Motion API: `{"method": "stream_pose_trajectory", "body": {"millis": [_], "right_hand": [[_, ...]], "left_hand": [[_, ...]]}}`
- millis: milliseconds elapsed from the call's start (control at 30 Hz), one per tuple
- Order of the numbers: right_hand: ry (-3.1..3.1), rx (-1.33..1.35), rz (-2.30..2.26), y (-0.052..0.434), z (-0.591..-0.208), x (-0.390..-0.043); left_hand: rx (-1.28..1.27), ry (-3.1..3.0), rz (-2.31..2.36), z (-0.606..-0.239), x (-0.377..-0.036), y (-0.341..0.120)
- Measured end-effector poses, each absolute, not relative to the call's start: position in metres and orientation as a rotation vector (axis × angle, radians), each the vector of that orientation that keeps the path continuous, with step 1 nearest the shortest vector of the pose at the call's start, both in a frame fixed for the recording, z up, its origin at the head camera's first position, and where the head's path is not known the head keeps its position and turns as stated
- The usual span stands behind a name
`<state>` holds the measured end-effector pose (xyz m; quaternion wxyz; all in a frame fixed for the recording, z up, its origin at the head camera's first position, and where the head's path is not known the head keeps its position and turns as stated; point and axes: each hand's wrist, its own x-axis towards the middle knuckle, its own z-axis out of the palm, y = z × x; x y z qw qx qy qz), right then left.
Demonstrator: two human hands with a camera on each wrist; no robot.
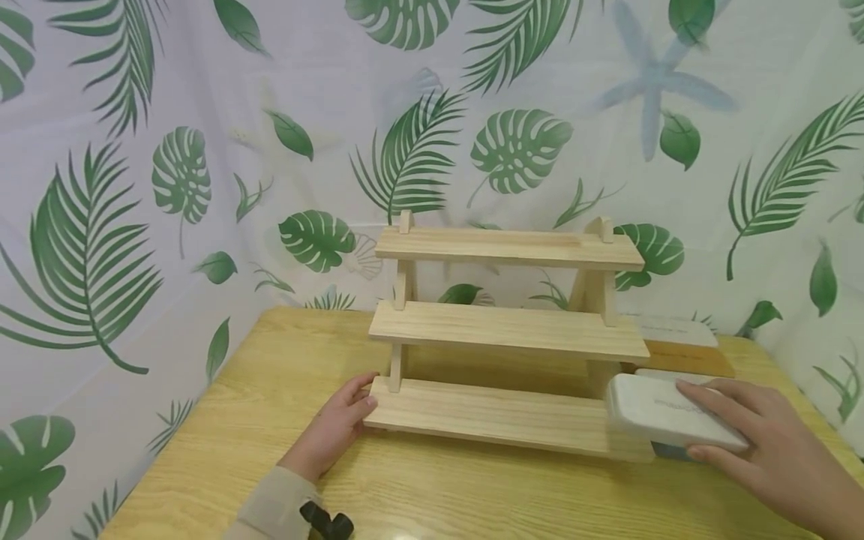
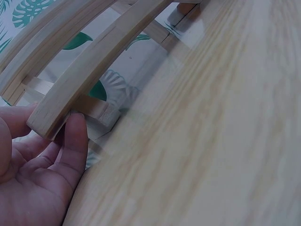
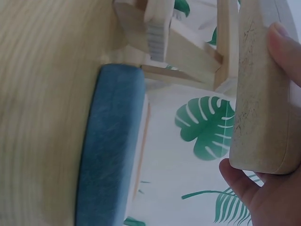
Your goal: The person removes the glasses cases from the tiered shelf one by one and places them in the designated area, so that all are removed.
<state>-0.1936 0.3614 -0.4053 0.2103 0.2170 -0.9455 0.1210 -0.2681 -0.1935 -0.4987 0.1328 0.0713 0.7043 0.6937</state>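
Observation:
A three-tier wooden display rack [image 1: 499,326] stands on the table. My left hand [image 1: 340,420] grips the left end of its lowest board [image 2: 61,101], thumb and fingers on opposite faces. At the right end, my right hand [image 1: 776,435] holds a white, rounded glasses case [image 1: 668,409] with faint lettering on top. In the head view this case overlaps the right end of the lowest board; the right wrist view shows the case [image 3: 263,94] lifted, apart from the rack. Below it on the table lies a blue case [image 3: 113,141], mostly hidden in the head view.
Behind the held case, at the table's right side, lie a brown-orange case [image 1: 691,358] and a white case [image 1: 682,330], partly covered. A leaf-patterned cloth [image 1: 304,172] hangs behind the wooden table [image 1: 223,450].

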Motion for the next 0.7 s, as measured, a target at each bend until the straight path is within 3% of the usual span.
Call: {"method": "stream_pose_trajectory", "body": {"millis": [700], "right_hand": [[-2.613, 0.623, 0.235, 0.421, -0.448, -0.185]], "left_hand": [[0.180, 2.046, 2.009, -0.499, -0.268, -0.192]]}}
